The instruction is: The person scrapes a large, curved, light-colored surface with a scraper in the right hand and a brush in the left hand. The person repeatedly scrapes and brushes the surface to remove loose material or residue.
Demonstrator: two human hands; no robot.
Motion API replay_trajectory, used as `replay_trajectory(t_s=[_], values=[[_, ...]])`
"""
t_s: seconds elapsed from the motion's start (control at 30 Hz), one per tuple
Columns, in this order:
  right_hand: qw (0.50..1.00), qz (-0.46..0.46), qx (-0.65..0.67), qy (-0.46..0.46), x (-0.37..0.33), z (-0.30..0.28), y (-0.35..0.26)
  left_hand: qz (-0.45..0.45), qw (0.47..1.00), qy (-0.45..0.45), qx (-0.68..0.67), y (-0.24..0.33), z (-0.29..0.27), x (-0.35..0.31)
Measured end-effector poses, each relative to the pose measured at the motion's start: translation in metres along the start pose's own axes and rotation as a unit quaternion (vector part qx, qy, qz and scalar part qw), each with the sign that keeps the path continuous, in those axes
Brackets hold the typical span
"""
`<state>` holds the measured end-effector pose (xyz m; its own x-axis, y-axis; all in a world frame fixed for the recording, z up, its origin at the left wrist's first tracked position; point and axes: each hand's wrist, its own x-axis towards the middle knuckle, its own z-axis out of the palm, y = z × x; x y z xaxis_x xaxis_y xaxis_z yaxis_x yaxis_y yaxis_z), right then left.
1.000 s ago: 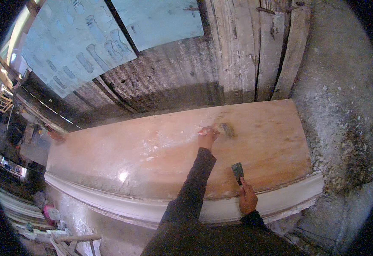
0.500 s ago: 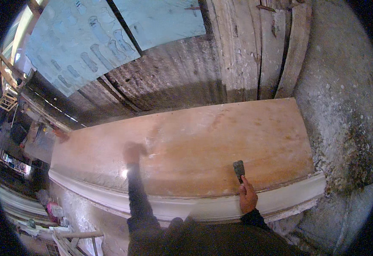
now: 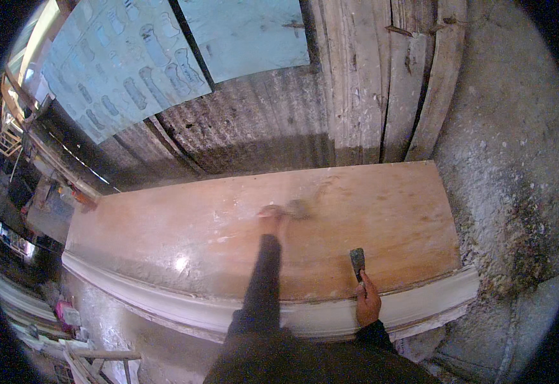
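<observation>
A long wooden panel [image 3: 183, 237], pale at the left and orange-brown at the right, lies before me with whitish smears on it. A white moulded edge [image 3: 426, 291] runs along its near side. My left hand [image 3: 274, 217] is stretched over the middle of the panel, smeared by motion. Beside its fingers is a greyish blur [image 3: 300, 208]; whether the hand holds it I cannot make out. Near the front edge at the right, my right hand [image 3: 369, 302] is closed round a putty knife [image 3: 357, 258], its dark blade pointing away from me above the panel.
Behind the panel stand a corrugated wall [image 3: 247, 121], a light blue board [image 3: 132, 70] and upright wooden planks [image 3: 362, 83]. Rough ground with pale crumbs [image 3: 503, 211] lies to the right. A wooden frame [image 3: 103, 355] stands at the lower left.
My left hand has swept to the right across the panel, from its left part to the middle. The right hand still holds the putty knife in nearly the same place. The view has shifted slightly.
</observation>
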<state>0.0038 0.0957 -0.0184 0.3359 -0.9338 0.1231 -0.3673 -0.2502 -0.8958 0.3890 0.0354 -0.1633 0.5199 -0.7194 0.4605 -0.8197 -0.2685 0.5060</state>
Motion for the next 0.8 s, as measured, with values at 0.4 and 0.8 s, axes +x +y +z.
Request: replay_trajectory(t_s=[0.4, 0.8], values=[[0.998, 0.011, 0.035, -0.046, 0.009, -0.009, -0.009, -0.183, 0.931, 0.207, -0.239, -0.054, -0.209, -0.016], [0.999, 0.019, 0.015, -0.038, 0.026, 0.005, 0.005, -0.24, 0.824, 0.097, -0.504, 0.164, 0.09, 0.049]])
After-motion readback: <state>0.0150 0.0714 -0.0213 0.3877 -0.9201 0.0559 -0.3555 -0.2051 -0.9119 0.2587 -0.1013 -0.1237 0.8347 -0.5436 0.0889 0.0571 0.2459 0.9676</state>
